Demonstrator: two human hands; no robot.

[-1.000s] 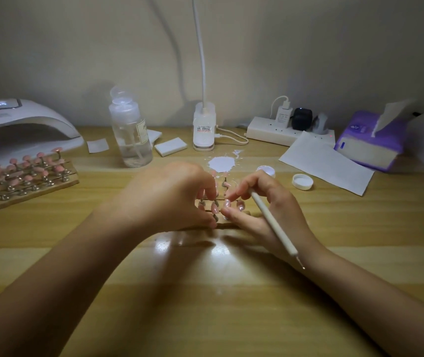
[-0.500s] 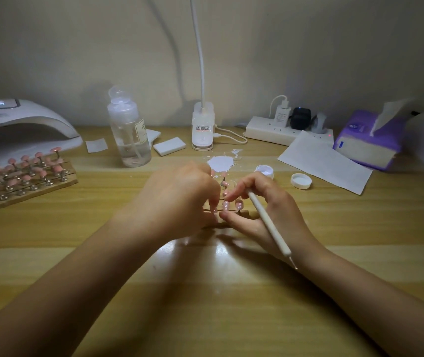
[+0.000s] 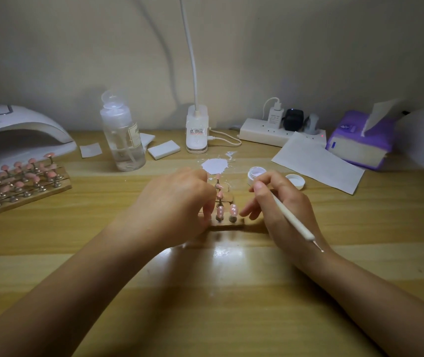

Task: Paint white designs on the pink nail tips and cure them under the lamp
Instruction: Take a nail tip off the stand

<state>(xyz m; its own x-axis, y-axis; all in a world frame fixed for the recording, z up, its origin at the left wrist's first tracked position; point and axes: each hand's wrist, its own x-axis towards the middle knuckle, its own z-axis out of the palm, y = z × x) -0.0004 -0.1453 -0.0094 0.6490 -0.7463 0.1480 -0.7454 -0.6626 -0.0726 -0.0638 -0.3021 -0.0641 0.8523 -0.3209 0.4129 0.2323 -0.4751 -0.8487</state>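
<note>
Pink tips (image 3: pixel 220 210) with white dots on metal pegs, frame centre, left hand (image 3: pixel 180 202) curled on the wooden holder (image 3: pixel 227 224), right hand (image 3: pixel 280 202) gripping white pen (image 3: pixel 292 219)

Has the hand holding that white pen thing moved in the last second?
Yes. The right hand with the pen drew rightward off the nail tips, toward the jar.

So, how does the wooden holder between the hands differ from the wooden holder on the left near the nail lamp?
The holder between the hands is partly covered by the left hand, so few pink tips show; the left holder lies untouched, showing many tips. Two front tips on the holder between the hands carry white dots; tips on the left holder look plain pink, though small. Both are wooden bases with tips on metal stands.
</note>
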